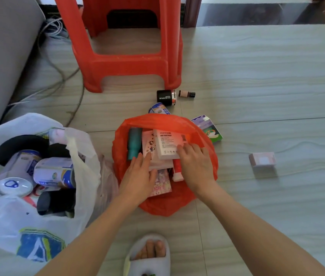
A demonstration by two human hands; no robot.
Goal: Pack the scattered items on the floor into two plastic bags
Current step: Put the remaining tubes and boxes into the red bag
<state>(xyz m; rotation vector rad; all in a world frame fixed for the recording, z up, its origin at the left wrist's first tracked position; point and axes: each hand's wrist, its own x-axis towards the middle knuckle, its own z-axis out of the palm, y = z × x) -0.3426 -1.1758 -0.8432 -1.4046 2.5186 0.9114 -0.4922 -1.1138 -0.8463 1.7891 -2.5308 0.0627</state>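
A red plastic bag (pixel 201 132) lies open on the floor in the middle. Inside are a white charger box (pixel 168 143), a teal tube (pixel 134 143), pink card packets (pixel 160 185) and a red-and-white tube (pixel 177 169). My left hand (pixel 139 176) rests flat on the packets. My right hand (pixel 196 163) presses fingertips on the white box's near edge. A white plastic bag (pixel 84 156) at the left holds several cans and dark items. Loose on the floor: a black jar (pixel 164 97), a small brown bottle (pixel 186 94), a blue-white can (pixel 159 109), a purple-green box (pixel 209 128), a pink box (pixel 263 163).
A red plastic stool (pixel 126 62) stands just beyond the bags. Grey furniture (pixel 2 46) and loose cables (pixel 58 56) fill the left. My slippered foot (pixel 149 255) is at the bottom edge. Tiled floor stretches to the right.
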